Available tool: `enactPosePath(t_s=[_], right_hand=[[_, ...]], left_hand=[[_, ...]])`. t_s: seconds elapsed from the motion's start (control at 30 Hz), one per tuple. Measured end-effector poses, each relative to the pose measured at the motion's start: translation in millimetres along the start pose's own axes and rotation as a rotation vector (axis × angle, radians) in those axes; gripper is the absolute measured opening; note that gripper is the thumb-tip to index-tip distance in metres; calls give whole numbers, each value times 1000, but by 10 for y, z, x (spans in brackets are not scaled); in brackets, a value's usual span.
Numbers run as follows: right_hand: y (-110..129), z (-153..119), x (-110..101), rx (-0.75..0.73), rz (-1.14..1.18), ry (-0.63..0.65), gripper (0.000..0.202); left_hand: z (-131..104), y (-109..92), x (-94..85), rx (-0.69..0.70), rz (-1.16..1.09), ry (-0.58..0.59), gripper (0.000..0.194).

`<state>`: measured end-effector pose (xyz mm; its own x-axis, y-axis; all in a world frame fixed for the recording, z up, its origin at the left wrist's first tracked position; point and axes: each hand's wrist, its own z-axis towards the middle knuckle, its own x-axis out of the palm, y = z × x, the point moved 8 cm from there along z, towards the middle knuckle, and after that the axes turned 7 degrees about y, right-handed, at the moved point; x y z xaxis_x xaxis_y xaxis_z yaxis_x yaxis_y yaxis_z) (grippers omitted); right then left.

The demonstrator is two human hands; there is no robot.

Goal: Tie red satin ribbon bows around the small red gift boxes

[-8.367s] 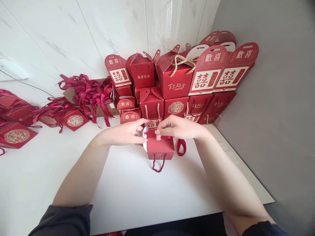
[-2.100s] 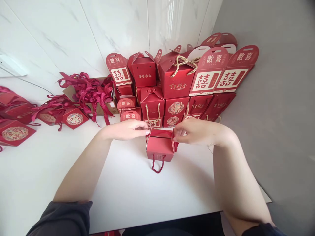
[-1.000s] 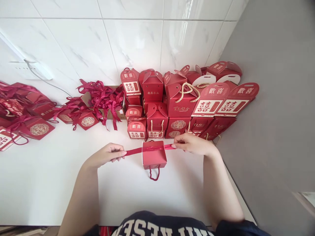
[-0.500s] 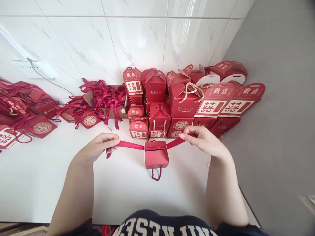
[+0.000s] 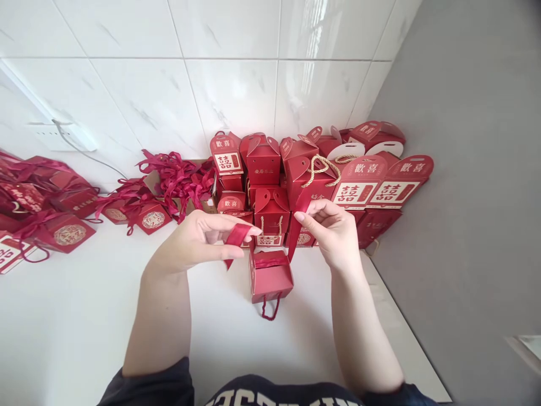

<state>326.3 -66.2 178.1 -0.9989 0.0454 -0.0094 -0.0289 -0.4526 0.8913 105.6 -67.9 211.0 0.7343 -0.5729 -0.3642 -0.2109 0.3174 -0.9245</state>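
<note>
From afar I watch the left hand [image 5: 203, 239] and right hand [image 5: 333, 232], fingers holding two stretches of red ribbon [image 5: 238, 235], raised either side of a small red box [image 5: 273, 280] on the white bench [image 5: 262, 349]. Stacked boxes [image 5: 262, 166] crowd just behind — the hands block some from me — with heaped ribbons [image 5: 181, 176] and ribbon-tied boxes [image 5: 63, 231] to the left.

A gift box [image 5: 273, 279] stood on the table [image 5: 253, 349] at lower centre, a ribbon [image 5: 270, 263] across its top and lengths of it in the left hand [image 5: 203, 239] and right hand [image 5: 336, 234], on either side above. Behind, stacked gift boxes [image 5: 270, 206] stood before the tiled wall [image 5: 232, 84]; left of these was a carton [image 5: 207, 204] under heaped ribbons [image 5: 181, 177], then ribbon-tied boxes [image 5: 67, 237] at the frame's left edge.
</note>
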Motion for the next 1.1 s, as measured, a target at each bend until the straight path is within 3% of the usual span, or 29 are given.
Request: enactPosePath(t_s=[0.17,0.33,0.43,0.53,0.7,0.8,0.97,1.1], right_hand=[[102,-8,80,12,-3,10,15],[201,-3,130,0,-17,33,14],[229,22,141,-6,5,46,15],[254,51,115,-30,-5,47,15],[307,79,-29,-108,-49,-95,11],[380,76,-60,-179,-44,-156,10],[403,75,74,-168,-48,-29,9],[245,51,155,-55,-44,23,14]], left_hand=[[9,-329,148,91,62,40,45],[24,-499,113,108,148,-198,17],[76,-485,86,100,142,-314,26],[139,-370,84,68,64,-323,40],[176,-231,129,80,-95,-272,20],[145,-296,117,148,-111,-338,18],[129,-473,141,296,-126,-420,16],[208,-355,167,285,-130,-501,13]])
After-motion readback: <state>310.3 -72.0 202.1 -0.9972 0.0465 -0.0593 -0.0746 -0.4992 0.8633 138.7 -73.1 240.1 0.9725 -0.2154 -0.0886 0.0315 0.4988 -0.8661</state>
